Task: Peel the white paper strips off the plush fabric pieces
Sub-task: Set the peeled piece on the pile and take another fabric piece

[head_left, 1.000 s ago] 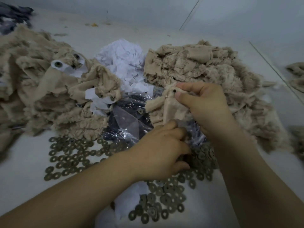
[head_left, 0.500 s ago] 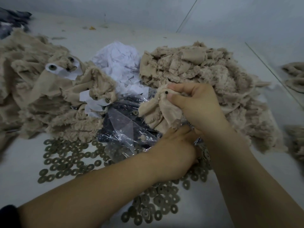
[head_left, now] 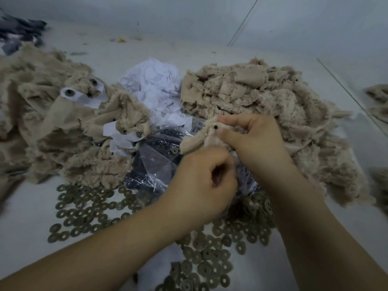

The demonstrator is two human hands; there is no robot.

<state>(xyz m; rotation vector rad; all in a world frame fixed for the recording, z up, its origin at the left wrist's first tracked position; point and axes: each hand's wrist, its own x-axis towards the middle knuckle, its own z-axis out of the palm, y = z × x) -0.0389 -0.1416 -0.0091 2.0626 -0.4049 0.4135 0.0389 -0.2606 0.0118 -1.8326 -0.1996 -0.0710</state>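
My right hand [head_left: 255, 139] pinches a small beige plush piece [head_left: 196, 142] between thumb and forefinger, right beside a black stud [head_left: 215, 127] set in it. No white paper shows on this piece. Just below it, my left hand [head_left: 202, 184] is curled into a loose fist with its fingertips turned under; I see nothing in it. On the left lies a heap of plush pieces [head_left: 63, 127] that carry white paper strips [head_left: 84, 99], one more paper strip [head_left: 117, 136] nearer the middle.
A mound of loose white paper scraps [head_left: 153, 87] lies at the back centre. A big pile of plush pieces [head_left: 262, 95] fills the right. A clear plastic bag [head_left: 155, 164] of dark parts sits under my hands. Several round washers [head_left: 84, 211] are scattered in front.
My left hand has come up from the washers by the bag and curled beneath the plush piece. My right hand keeps its pinch, and the piece has turned slightly.
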